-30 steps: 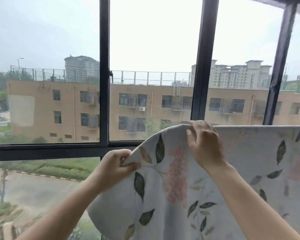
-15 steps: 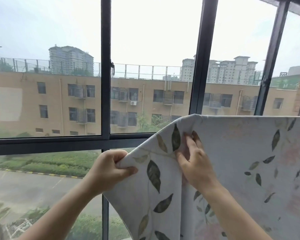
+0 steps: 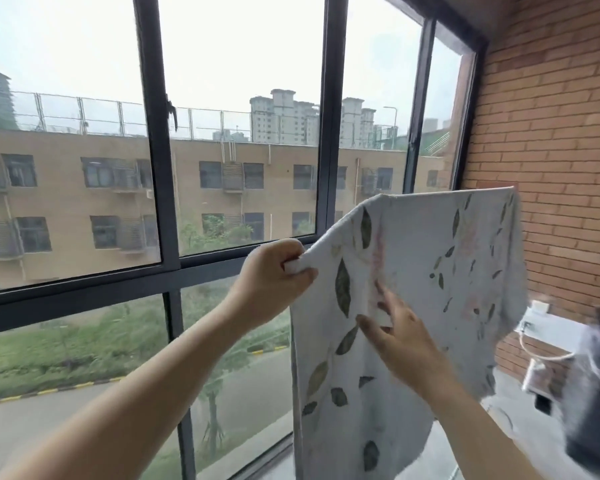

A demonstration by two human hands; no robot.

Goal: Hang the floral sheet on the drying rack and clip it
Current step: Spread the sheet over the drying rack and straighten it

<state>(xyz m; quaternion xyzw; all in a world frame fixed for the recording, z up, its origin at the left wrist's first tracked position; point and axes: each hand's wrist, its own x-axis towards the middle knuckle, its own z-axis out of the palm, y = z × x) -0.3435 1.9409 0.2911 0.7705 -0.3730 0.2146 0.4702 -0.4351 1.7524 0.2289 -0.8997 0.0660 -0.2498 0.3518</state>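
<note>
Both arms reach forward and up. The left hand (image 3: 271,282) clenches the sheet (image 3: 430,258) by its left edge, fingers curled round a fold. The right hand (image 3: 400,336), lower, lies against the cloth, fingers straight and spread, gripping nothing. The sheet hangs draped before the window (image 3: 329,133), near the brick wall (image 3: 551,133).

Both bare forearms reach up and forward; the left hand (image 3: 274,275) is fisted, thumb and curled fingers pinching the edge of the floral sheet (image 3: 430,258); the right hand (image 3: 400,337), lower, lies against the cloth, fingers stretched upward; whether it pinches a fold is unclear.
</note>
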